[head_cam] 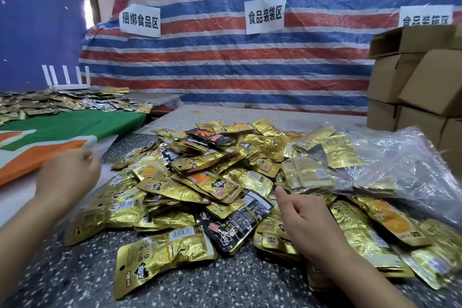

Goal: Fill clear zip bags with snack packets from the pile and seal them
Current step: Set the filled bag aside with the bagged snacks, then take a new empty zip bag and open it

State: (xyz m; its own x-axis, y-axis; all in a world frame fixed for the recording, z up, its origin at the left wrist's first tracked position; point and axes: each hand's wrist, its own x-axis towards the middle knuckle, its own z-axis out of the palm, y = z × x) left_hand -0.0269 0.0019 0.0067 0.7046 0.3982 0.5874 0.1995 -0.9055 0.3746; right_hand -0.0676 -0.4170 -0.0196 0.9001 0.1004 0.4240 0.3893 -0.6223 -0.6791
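Observation:
A big pile of gold and black snack packets (215, 182) covers the speckled table (75, 280). My left hand (67, 177) is at the pile's left edge, pinching a thin empty clear zip bag (100, 197) that drapes over the nearest packets; the hand is blurred. On the right of the pile lies a clear zip bag (390, 165) with several gold packets inside. My right hand (305, 220) rests at that bag's near left corner, thumb up and fingers curled. Whether the fingers grip the bag is hidden.
Stacked cardboard boxes (415, 87) stand at the back right. A green, orange and white cloth (62, 127) covers the neighbouring table on the left, with more packets (57, 102) and a white router (67, 82) behind it. A striped tarp (225, 62) with paper signs hangs behind.

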